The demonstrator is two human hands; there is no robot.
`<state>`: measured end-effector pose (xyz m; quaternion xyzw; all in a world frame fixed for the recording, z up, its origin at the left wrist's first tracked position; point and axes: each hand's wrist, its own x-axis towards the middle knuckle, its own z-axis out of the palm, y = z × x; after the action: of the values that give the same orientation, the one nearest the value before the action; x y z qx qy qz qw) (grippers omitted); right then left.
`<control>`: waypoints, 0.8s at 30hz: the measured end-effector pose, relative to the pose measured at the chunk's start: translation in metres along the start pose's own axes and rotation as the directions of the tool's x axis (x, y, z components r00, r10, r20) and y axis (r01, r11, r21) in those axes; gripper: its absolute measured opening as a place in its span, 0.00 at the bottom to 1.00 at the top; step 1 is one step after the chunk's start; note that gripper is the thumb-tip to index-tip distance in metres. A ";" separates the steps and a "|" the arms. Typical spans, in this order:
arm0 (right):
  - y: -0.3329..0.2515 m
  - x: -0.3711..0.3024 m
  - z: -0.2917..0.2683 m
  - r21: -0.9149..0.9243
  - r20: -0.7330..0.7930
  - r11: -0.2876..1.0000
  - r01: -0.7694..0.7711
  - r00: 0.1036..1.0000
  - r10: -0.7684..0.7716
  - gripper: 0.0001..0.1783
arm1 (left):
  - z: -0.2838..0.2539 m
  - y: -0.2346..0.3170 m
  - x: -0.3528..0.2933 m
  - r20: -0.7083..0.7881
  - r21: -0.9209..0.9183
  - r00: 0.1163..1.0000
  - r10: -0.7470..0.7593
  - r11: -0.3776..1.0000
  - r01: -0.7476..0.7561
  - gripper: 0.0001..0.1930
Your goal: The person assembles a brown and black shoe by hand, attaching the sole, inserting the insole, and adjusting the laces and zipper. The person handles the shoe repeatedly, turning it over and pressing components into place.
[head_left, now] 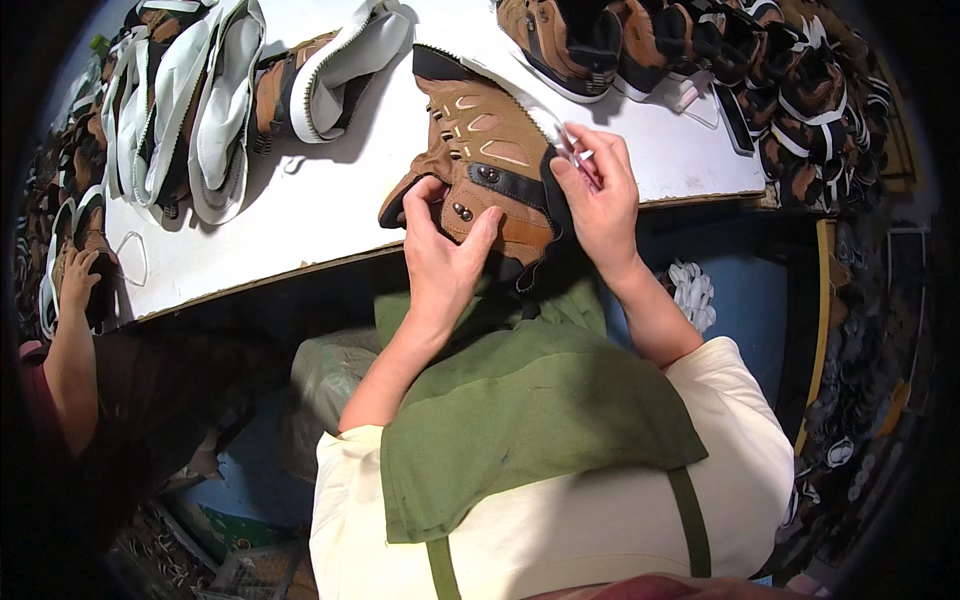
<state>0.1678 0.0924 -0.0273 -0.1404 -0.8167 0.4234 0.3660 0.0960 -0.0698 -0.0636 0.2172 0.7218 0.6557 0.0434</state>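
A brown shoe upper [490,165] with black trim, dark metal eyelets and light cut-outs lies tilted across the table's front edge. White lining edged with dark zigzag runs along its right side. My left hand [448,250] grips its lower end, fingers tucked into the opening and thumb pressed on the brown face near the eyelets. At the upper's right edge, my right hand [600,195] is closed around a slim pink and whitish tool [586,172], whose exact kind is partly hidden by the fingers. That hand is beside the white lining; whether the tool touches it I cannot tell.
Several white-lined uppers [228,110] stand at the table's left. Brown and black shoes [565,45] line the far right, near a dark flat phone-like object [733,118]. Another person's hand [78,278] holds an upper at far left. My green apron [545,400] hangs below the white table [250,240].
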 end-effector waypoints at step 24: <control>0.029 0.010 0.005 0.481 0.277 0.744 -0.463 0.886 0.373 0.12 | -0.028 0.021 -0.006 0.395 0.201 0.752 0.528 0.749 -0.631 0.07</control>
<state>0.1547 0.1126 -0.0475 -0.1779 -0.6403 0.7147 0.2179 0.0975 -0.0966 -0.0408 0.5382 0.6970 0.4658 -0.0873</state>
